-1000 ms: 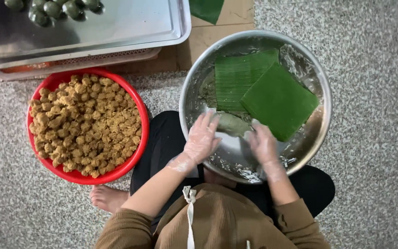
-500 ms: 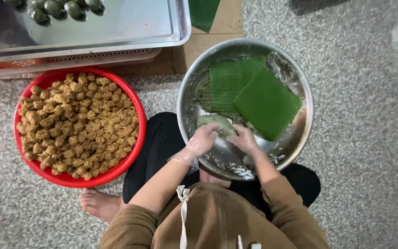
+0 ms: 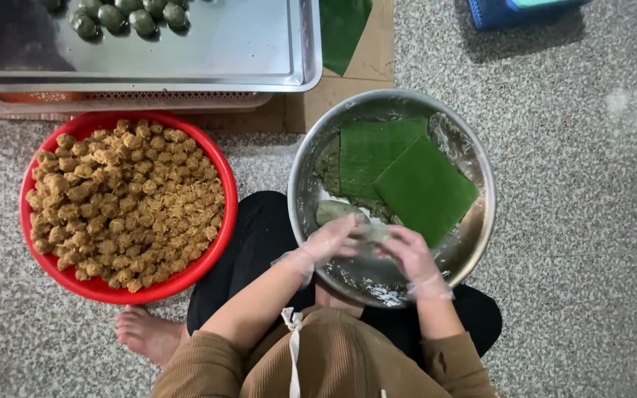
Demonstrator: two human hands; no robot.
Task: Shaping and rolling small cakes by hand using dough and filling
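Since half a second ago, both hands have drawn closer together over the near side of the metal bowl (image 3: 473, 158). I see my left hand (image 3: 337, 242) curled, fingers closed around a pale green dough lump (image 3: 371, 234); my right hand (image 3: 407, 254) cups it from the other side. Two green leaf squares (image 3: 407, 173) lie beyond, toward the far rim.

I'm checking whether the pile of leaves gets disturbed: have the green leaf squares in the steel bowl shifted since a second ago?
No. The leaf squares lie overlapped in the same far part of the steel bowl, by its rim; only the camera view shifted.
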